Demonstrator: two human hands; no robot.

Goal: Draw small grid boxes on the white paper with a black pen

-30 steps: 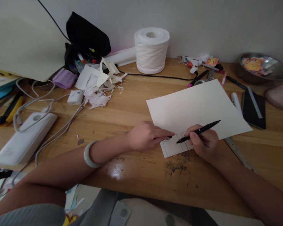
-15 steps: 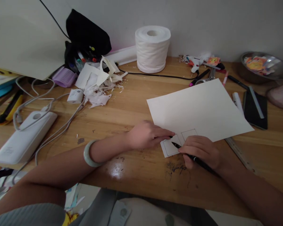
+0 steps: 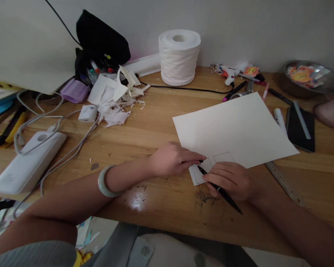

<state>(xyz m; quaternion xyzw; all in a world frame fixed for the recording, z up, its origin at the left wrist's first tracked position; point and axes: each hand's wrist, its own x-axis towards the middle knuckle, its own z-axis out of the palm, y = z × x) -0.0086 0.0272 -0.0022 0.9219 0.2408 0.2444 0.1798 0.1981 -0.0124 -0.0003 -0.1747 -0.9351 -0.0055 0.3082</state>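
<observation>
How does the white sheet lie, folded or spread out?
Spread out. The white sheet lies open on the wooden table with no visible crease; the left hand and right hand cover parts of its near end.

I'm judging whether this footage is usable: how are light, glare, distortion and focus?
In the head view: lighting dim; a bright glare patch on the table near its front edge; the metal bowl looks stretched at the right; thin lines on the paper discernible but slightly soft.
</observation>
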